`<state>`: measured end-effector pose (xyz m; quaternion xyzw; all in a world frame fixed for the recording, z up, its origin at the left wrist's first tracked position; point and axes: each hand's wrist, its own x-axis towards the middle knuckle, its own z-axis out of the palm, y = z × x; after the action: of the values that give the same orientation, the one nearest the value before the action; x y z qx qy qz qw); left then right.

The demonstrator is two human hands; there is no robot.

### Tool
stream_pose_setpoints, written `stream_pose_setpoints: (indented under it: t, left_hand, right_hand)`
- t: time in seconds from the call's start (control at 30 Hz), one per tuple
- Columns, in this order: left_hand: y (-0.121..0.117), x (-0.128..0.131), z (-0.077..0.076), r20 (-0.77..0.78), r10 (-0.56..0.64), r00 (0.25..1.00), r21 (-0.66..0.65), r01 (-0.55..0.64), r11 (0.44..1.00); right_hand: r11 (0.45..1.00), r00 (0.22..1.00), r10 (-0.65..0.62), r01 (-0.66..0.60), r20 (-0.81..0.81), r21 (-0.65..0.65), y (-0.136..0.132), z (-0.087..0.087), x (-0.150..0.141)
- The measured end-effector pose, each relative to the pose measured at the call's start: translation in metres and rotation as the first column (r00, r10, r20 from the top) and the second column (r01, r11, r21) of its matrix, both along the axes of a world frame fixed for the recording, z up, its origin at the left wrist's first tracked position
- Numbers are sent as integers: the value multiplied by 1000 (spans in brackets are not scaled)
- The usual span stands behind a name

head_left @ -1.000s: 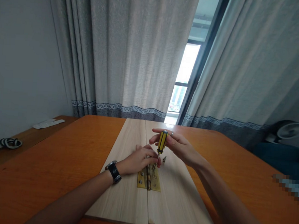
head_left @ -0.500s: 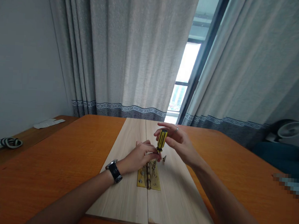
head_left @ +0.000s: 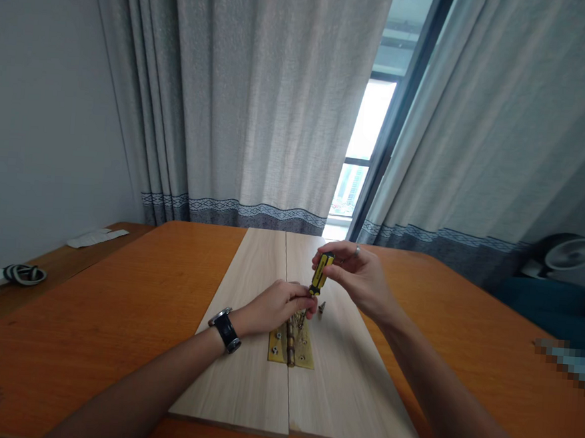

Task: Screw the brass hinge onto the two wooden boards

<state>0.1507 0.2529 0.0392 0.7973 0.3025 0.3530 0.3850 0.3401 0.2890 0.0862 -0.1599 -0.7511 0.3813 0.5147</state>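
An orange tabletop [head_left: 86, 365] carries two pale wooden boards [head_left: 240, 389] laid edge to edge, with a brass hinge [head_left: 291, 342] across their seam just below the left grip [head_left: 273, 308] and a small screw [head_left: 322, 307] just beside that grip.

The yellow-and-black screwdriver [head_left: 321, 273] in the right hand [head_left: 356, 277], now tilted further right

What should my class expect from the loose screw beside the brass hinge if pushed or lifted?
The loose screw looks small and tapered, so it would probably tip or roll when pushed. The pale wooden board looks smooth, so it may slide easily too. It is probably light and fiddly to pinch.
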Motion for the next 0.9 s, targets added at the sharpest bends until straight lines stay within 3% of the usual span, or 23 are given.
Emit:
stream_pose_setpoints:
  t: [0.17, 0.43, 0.63, 0.77, 0.9]
  left_hand:
    - [-2, 0, -1, 13, 12, 1000, -46, -11, 999]
    - [1, -2, -9, 98, -5, 995, -103, 15, 995]
    - [1, 0, -11, 121, -33, 992, -152, 51, 987]
    - [2, 0, -10, 110, -44, 993, -141, 60, 988]
    - [3, 0, -10, 89, -42, 995, -135, 54, 989]
  right_hand:
    - [999, 999, -44, 44, 7, 1, -1, 1, -1]
    - [991, 984, 117, -108, 137, -74, -3, 7, 5]
    - [990, 989, 103, -93, 102, -102, 3, 7, 9]
    - [998, 981, 56, -52, 184, -27, 1, 9, 10]
    - [987, 922, -125, 79, 366, 139, -5, 20, 14]
